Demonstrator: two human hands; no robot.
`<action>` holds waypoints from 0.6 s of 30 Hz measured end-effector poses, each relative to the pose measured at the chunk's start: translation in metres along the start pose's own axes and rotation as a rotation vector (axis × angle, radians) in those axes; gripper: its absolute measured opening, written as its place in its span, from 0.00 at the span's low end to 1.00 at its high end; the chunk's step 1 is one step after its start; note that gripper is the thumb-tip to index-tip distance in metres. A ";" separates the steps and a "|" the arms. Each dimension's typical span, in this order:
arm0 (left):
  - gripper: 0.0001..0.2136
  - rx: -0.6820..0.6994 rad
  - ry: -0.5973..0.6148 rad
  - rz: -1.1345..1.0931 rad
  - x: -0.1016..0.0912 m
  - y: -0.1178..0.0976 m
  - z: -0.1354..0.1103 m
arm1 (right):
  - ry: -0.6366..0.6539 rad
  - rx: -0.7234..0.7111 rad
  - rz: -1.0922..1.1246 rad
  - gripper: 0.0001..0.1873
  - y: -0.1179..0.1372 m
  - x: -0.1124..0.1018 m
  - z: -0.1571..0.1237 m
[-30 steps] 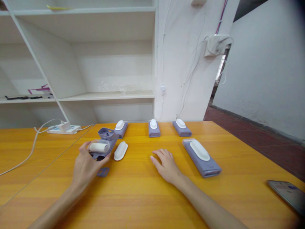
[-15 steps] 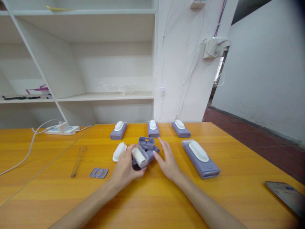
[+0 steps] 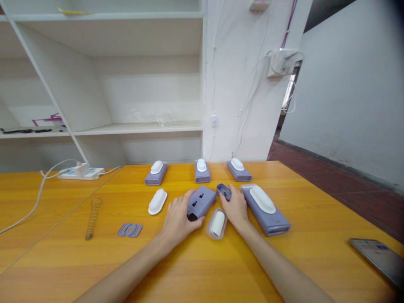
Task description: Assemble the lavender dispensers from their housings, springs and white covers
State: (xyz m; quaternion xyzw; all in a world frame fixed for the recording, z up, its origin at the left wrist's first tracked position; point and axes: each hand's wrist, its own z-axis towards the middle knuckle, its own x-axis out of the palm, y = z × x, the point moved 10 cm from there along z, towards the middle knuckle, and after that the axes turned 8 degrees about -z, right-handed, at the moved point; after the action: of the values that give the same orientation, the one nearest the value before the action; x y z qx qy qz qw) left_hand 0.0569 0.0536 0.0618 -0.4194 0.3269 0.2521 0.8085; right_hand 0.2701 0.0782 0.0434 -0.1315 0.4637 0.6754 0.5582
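Note:
My left hand (image 3: 177, 219) is closed round a purple housing (image 3: 201, 202) that lies on the orange table (image 3: 202, 261). My right hand (image 3: 235, 207) pinches a small purple cap (image 3: 224, 191) at the housing's far right corner. A white roller in a clear holder (image 3: 217, 223) lies on the table between the two hands, touching neither that I can see. A loose white oval cover (image 3: 157, 201) lies left of my left hand.
A large assembled purple unit with a white top (image 3: 265, 209) lies right of my right hand. Three small assembled units (image 3: 201, 171) line the far edge. A metal spring (image 3: 92, 212), flat purple pieces (image 3: 130, 229), a power strip (image 3: 80, 172) and a phone (image 3: 377, 257) also lie on the table.
The purple housing was carried from the left to the middle and laid down. The white roller now lies on the table, and my right hand has taken the small cap.

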 end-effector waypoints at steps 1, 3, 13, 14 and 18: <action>0.35 -0.003 -0.004 0.032 0.000 0.003 0.000 | -0.020 -0.016 -0.003 0.23 0.003 -0.003 0.000; 0.32 -0.017 -0.018 0.099 -0.001 0.009 0.000 | -0.094 -0.073 0.025 0.23 0.015 -0.018 -0.003; 0.25 -0.004 -0.119 0.306 -0.021 0.038 0.001 | 0.111 -0.753 0.116 0.11 0.117 -0.033 -0.068; 0.24 0.022 -0.131 0.319 -0.028 0.037 -0.002 | 0.110 -0.761 0.104 0.12 0.116 -0.031 -0.069; 0.21 0.137 -0.179 0.414 -0.076 0.038 -0.027 | 0.061 -0.736 0.068 0.13 0.107 -0.030 -0.061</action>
State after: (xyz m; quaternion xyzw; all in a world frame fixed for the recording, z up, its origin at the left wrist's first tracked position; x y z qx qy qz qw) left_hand -0.0273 0.0406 0.0866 -0.2633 0.3495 0.4260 0.7919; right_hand 0.1656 0.0177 0.0826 -0.3281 0.2102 0.8108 0.4368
